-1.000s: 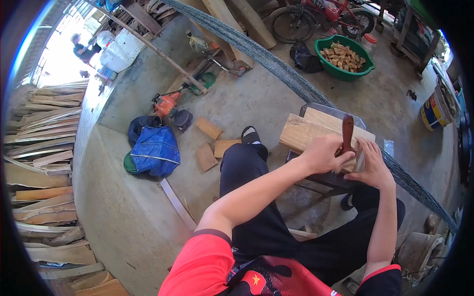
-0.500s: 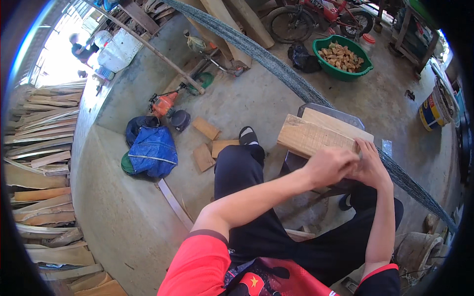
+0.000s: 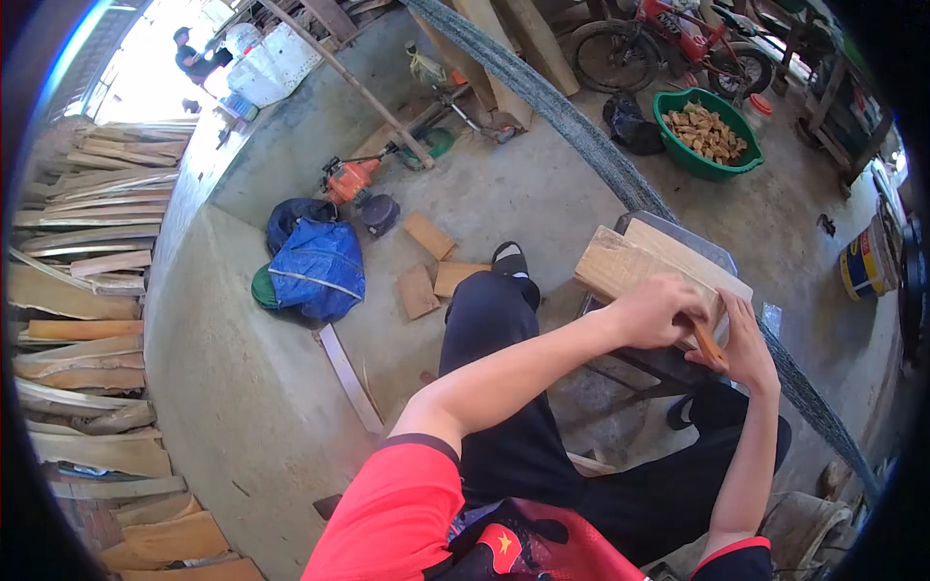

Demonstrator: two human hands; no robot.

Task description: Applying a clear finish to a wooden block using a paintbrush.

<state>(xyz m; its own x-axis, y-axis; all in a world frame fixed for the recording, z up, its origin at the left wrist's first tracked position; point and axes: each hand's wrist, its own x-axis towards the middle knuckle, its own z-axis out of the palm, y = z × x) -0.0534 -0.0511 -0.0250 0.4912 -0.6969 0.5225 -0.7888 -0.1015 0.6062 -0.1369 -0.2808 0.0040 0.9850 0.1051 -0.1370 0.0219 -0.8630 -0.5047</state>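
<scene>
A thick wooden block [image 3: 620, 263] and a paler wooden board [image 3: 686, 257] lie side by side on a dark stool [image 3: 712, 250] in front of me. My left hand [image 3: 659, 312] is closed over the block's near side. An orange-brown, handle-like piece [image 3: 710, 345] sticks out from its fingers toward my right hand; its other end is hidden. My right hand [image 3: 744, 341] grips the right end of the wood, fingers along the end and thumb close to the orange-brown piece.
A blue-grey hammock [image 3: 581, 126] stretches diagonally past the stool. Cut wood pieces [image 3: 423, 290] lie left of my foot. Beyond are a green basin [image 3: 712, 167] of wood chunks and a red bicycle [image 3: 683, 44]. Planks [image 3: 82, 290] are stacked at left. A person [image 3: 197, 60] is at far left.
My left hand has lowered and turned, and the orange-brown piece now shows below its fingers. My right hand stays at the wood's end. The whole view has shifted slightly.
</scene>
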